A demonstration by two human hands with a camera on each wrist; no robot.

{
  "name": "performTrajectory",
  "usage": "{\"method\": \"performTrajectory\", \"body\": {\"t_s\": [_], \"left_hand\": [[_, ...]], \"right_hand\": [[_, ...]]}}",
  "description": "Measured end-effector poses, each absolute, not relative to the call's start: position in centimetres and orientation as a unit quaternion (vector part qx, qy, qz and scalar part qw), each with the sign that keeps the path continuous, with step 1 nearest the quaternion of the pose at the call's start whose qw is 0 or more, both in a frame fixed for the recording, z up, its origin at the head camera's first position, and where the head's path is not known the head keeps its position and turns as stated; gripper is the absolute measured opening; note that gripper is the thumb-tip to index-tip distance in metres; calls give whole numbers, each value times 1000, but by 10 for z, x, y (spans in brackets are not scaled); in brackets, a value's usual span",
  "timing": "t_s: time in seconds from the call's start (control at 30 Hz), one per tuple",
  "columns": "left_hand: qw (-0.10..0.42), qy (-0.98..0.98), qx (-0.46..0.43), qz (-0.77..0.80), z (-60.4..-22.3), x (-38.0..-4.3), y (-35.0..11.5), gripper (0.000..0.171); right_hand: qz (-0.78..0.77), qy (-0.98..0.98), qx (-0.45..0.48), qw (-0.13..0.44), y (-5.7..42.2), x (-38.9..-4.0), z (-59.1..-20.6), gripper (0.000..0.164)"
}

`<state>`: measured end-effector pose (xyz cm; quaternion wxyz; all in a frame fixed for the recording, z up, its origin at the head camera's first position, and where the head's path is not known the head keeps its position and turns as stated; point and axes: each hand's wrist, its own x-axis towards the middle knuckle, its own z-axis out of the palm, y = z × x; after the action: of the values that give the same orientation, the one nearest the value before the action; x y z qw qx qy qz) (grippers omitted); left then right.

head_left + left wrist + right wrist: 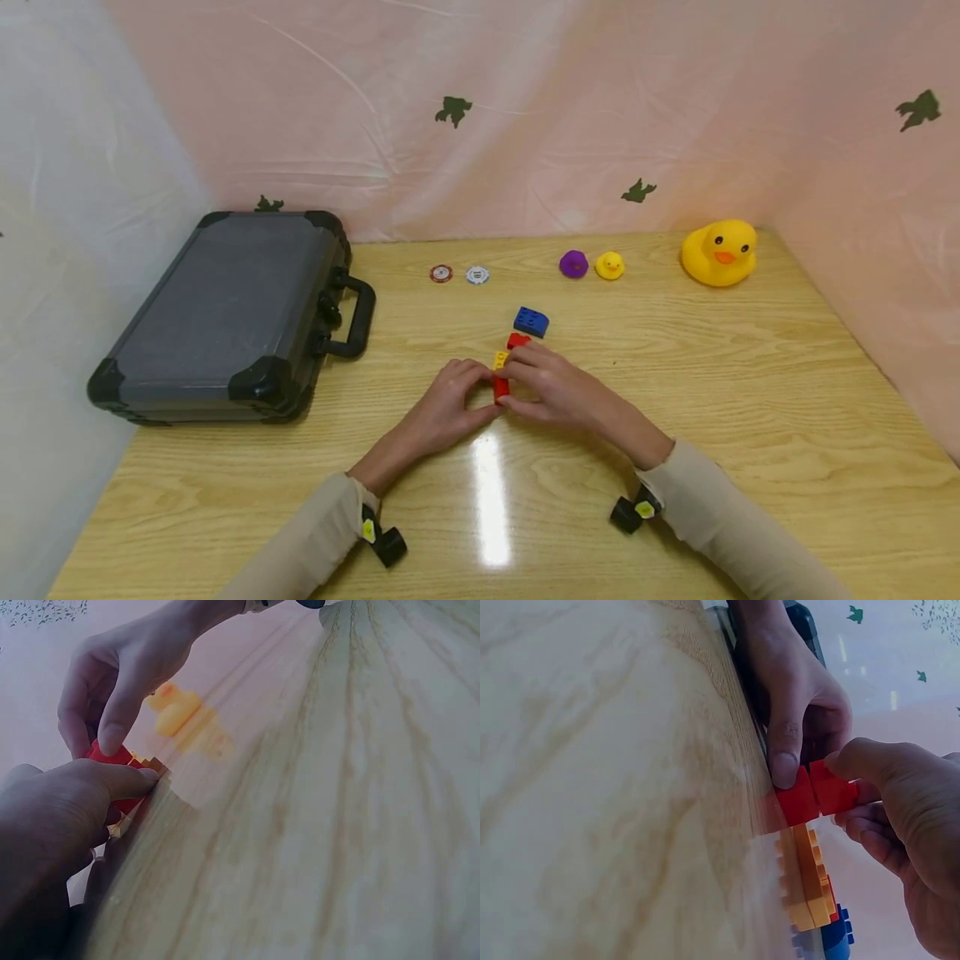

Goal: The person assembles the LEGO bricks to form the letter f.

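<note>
Two red toy bricks meet between the hands in the right wrist view, a lower red brick at the tabletop and an upper red brick against it. A thin line divides them; I cannot tell whether they are pressed fully together. My left hand grips the lower one from the left, thumb along its near side. From the right, my right hand pinches the upper one between thumb and fingers. Just beyond lies a yellow brick, then another red brick partly hidden by the right fingers, and a blue brick.
A grey case with a black handle lies at left. Along the back are a red chip, a white chip, a purple duck, a small yellow duck and a large yellow duck. Cloth walls surround the table.
</note>
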<state>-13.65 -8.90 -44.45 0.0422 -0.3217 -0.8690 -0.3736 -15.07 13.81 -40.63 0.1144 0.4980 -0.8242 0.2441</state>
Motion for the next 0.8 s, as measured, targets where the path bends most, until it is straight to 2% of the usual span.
{"method": "performTrajectory", "body": {"t_s": [0.5, 0.8], "left_hand": [[39, -871, -318, -372, -445, -137, -89, 35], [50, -865, -325, -379, -445, -136, -89, 34]], "right_hand": [[249, -821, 502, 112, 136, -153, -407, 28], [256, -830, 489, 83, 138, -151, -407, 26]]}}
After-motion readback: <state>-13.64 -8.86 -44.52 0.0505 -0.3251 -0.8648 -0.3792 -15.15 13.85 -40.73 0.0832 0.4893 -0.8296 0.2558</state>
